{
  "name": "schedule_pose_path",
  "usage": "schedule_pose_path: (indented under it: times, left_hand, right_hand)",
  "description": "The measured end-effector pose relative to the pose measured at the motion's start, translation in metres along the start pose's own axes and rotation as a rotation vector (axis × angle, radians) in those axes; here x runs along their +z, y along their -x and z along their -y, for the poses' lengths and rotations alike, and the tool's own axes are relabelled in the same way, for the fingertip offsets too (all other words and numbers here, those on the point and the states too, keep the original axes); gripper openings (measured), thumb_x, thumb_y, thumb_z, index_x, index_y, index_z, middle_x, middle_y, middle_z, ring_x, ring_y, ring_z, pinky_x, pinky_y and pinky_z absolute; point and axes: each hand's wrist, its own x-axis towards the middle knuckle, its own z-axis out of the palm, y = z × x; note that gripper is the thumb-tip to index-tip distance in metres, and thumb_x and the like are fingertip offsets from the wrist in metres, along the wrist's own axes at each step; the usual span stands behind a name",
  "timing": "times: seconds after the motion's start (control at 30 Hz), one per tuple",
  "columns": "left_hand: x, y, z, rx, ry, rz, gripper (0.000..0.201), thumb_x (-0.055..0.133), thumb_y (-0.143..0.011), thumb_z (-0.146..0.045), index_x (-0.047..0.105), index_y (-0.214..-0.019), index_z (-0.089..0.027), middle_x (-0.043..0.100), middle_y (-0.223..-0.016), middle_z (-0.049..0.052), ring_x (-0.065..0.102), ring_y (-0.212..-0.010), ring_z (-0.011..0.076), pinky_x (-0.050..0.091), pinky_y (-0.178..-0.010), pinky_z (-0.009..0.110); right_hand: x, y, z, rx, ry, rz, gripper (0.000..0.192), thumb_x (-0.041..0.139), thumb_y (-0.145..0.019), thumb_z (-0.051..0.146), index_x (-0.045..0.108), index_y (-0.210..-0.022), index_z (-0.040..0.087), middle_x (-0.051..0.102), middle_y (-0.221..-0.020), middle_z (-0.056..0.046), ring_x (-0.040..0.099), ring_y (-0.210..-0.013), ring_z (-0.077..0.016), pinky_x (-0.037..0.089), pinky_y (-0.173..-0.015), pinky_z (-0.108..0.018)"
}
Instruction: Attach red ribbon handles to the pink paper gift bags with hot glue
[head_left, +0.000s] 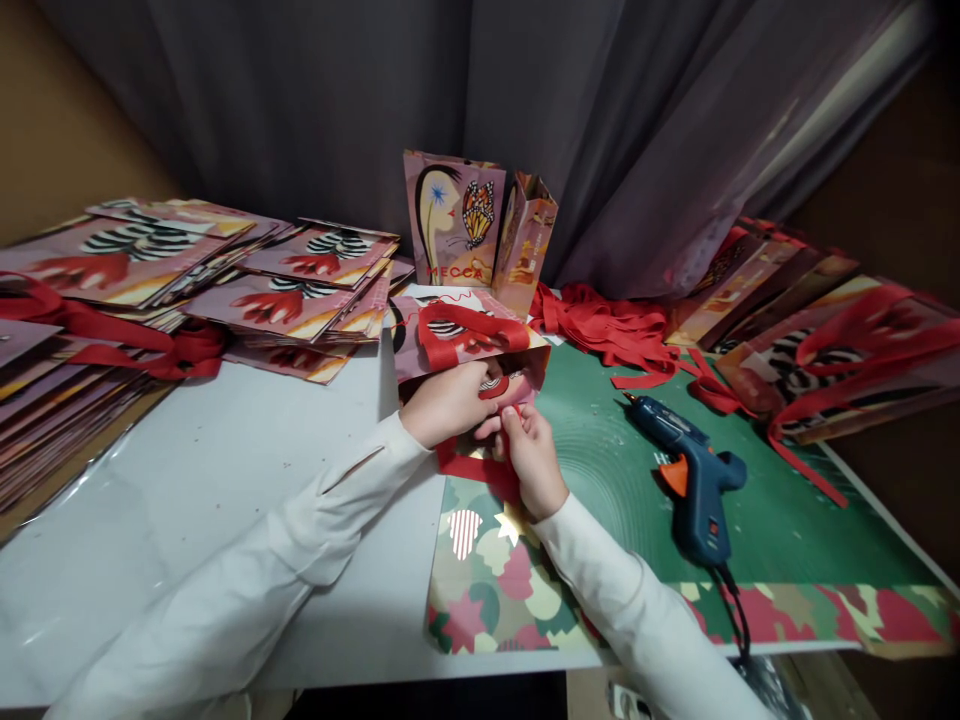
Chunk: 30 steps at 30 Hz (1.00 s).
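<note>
A flat printed paper bag (450,335) with a red ribbon handle (469,328) lies at the middle of the table. My left hand (448,400) grips its near edge from the left. My right hand (531,452) pinches the same edge and a bit of red ribbon from below. Both hands touch each other over the bag's opening. A blue glue gun (694,472) with an orange trigger lies on the green mat (780,500) to the right of my hands, nobody touching it.
Stacks of flat printed bags (285,290) fill the left side. Finished bags with red handles (840,350) lie at the right. Two upright bags (480,225) stand at the back by a grey curtain. A heap of red ribbons (607,325) lies behind the mat.
</note>
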Motion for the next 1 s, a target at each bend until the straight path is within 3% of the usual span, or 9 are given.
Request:
schedule_pose_path:
  times: [0.13, 0.23, 0.43, 0.57, 0.73, 0.9, 1.0]
  left_hand:
    - [-0.002, 0.000, 0.003, 0.018, 0.019, -0.019, 0.027, 0.061, -0.081, -0.033, 0.059, -0.106, -0.022, 0.068, -0.113, 0.002, 0.064, -0.101, 0.0210, 0.045, -0.078, 0.025]
    - [-0.003, -0.001, 0.006, 0.029, 0.042, -0.019, 0.034, 0.059, -0.082, -0.040, 0.059, -0.110, -0.022, 0.067, -0.116, 0.004, 0.063, -0.104, 0.0231, 0.047, -0.084, 0.028]
    - [0.004, -0.005, 0.009, 0.026, 0.116, 0.039, 0.040, 0.054, -0.083, -0.035, 0.054, -0.120, -0.019, 0.066, -0.120, 0.009, 0.063, -0.106, 0.0241, 0.047, -0.088, 0.030]
    - [0.011, -0.006, 0.008, -0.008, 0.203, 0.124, 0.037, 0.051, -0.081, -0.029, 0.054, -0.117, -0.018, 0.073, -0.097, 0.006, 0.069, -0.087, 0.0213, 0.050, -0.074, 0.027]
    - [0.012, -0.006, 0.009, -0.006, 0.235, 0.174, 0.029, 0.049, -0.083, -0.031, 0.056, -0.108, -0.017, 0.073, -0.076, 0.003, 0.069, -0.072, 0.0194, 0.051, -0.063, 0.024]
    - [0.013, -0.011, 0.015, 0.041, 0.220, 0.101, 0.036, 0.053, -0.081, -0.032, 0.057, -0.113, -0.016, 0.073, -0.099, 0.008, 0.069, -0.090, 0.0216, 0.052, -0.078, 0.028]
    - [0.017, -0.015, 0.019, 0.062, 0.194, 0.065, 0.035, 0.055, -0.079, -0.030, 0.059, -0.111, -0.015, 0.073, -0.103, 0.009, 0.069, -0.093, 0.0226, 0.053, -0.080, 0.029]
  right_hand:
    - [-0.009, -0.004, 0.010, -0.016, 0.033, 0.168, 0.039, 0.062, -0.077, 0.057, 0.041, -0.077, 0.024, 0.071, -0.063, 0.000, 0.043, -0.041, -0.0074, 0.036, -0.046, -0.021]
    - [-0.010, -0.007, 0.011, -0.026, 0.019, 0.197, 0.043, 0.063, -0.075, 0.061, 0.042, -0.076, 0.024, 0.070, -0.062, 0.001, 0.044, -0.040, -0.0074, 0.038, -0.047, -0.022]
    - [-0.008, -0.011, 0.007, -0.019, 0.003, 0.194, 0.046, 0.063, -0.073, 0.065, 0.049, -0.079, 0.022, 0.068, -0.059, 0.002, 0.047, -0.040, -0.0082, 0.041, -0.046, -0.022]
    - [-0.013, -0.014, 0.009, 0.025, 0.032, 0.186, 0.047, 0.067, -0.069, 0.065, 0.052, -0.082, 0.022, 0.067, -0.059, 0.002, 0.057, -0.049, -0.0115, 0.048, -0.053, -0.025]
    - [-0.013, -0.017, 0.006, -0.043, 0.042, 0.186, 0.045, 0.060, -0.074, 0.067, 0.048, -0.083, 0.024, 0.065, -0.058, 0.003, 0.060, -0.052, -0.0132, 0.051, -0.060, -0.028]
    - [-0.014, -0.021, -0.001, -0.096, 0.139, 0.165, 0.047, 0.053, -0.077, 0.068, 0.043, -0.088, 0.024, 0.066, -0.060, 0.001, 0.062, -0.051, -0.0158, 0.052, -0.056, -0.030]
    - [-0.021, -0.022, 0.008, -0.179, 0.243, 0.035, 0.048, 0.059, -0.077, 0.058, 0.045, -0.104, 0.021, 0.070, -0.086, -0.008, 0.067, -0.076, -0.0211, 0.054, -0.073, -0.038]
